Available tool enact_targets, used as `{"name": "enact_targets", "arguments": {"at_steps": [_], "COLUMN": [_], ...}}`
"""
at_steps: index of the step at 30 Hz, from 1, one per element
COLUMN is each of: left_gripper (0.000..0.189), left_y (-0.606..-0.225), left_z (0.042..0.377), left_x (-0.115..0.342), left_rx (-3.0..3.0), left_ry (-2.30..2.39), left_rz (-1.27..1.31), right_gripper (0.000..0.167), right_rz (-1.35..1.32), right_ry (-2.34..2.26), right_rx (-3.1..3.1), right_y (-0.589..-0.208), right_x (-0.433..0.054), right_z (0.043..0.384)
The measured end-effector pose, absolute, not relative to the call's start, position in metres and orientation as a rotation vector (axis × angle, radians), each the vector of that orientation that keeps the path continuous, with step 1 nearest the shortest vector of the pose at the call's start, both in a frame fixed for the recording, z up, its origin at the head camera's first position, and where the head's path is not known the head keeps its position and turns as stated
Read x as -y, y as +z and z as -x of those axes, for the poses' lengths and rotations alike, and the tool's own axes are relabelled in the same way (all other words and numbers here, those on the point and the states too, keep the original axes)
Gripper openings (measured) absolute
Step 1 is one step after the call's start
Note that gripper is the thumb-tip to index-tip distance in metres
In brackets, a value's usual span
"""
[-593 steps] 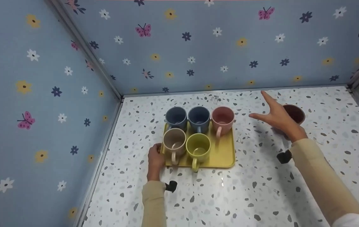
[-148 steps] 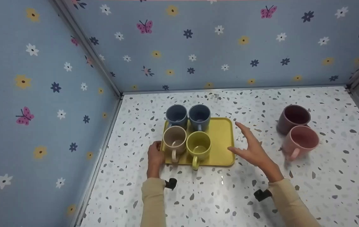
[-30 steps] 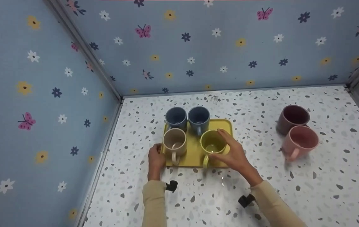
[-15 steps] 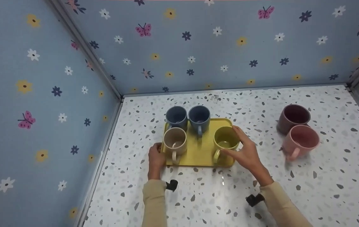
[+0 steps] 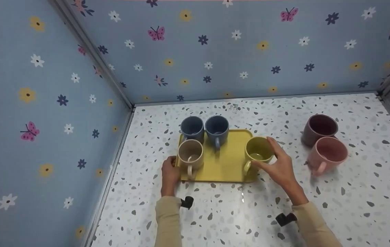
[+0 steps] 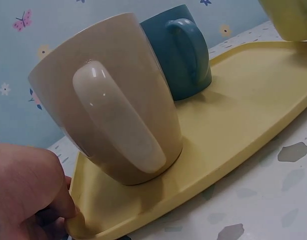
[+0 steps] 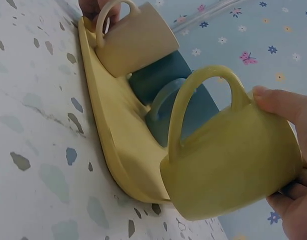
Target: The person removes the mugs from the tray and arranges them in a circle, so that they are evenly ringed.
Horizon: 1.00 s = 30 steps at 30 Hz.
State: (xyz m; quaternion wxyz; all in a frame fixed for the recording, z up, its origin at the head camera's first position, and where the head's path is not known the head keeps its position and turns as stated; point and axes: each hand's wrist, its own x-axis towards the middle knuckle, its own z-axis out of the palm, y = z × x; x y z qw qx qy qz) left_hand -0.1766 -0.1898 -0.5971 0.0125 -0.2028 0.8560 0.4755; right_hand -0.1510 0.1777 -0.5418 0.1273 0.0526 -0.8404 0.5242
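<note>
My right hand (image 5: 281,168) grips a yellow-green mug (image 5: 258,151) by its body, thumb and fingers on opposite sides near the rim. In the right wrist view, that mug (image 7: 233,155) is raised over the right end of the yellow tray (image 5: 227,164), its handle facing the camera. My left hand (image 5: 170,174) holds the tray's left edge; in the left wrist view its curled fingers (image 6: 66,202) are at the tray corner. A beige mug (image 5: 191,154) stands on the tray close to that hand. Behind it are two blue mugs (image 5: 192,128), side by side.
Right of the tray, a dark maroon mug (image 5: 313,135) and a pink mug (image 5: 328,154) stand close together on the speckled table (image 5: 215,216). Blue panels (image 5: 208,51) with flowers and butterflies border the table at the back and sides.
The right hand moved the pink mug from the tray to beside the maroon one, then took the yellow-green mug and carried it right across the tray. The left hand stayed at the edge.
</note>
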Motion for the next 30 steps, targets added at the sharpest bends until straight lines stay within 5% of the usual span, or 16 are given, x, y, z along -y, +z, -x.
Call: {"name": "enact_targets", "arguments": {"at_steps": [30], "left_gripper": [0.039], "left_y": [-0.598], "left_z": [0.176], "left_x": [0.188], "left_rx": [-2.723], "left_ry": [1.531], "left_rz": [0.603], "right_gripper": [0.096], "right_rz": [0.137], "right_ry": [1.391], "right_rx": [2.412], "right_y": [-0.548], "right_x": [-0.221], "right_z": [0.136]}}
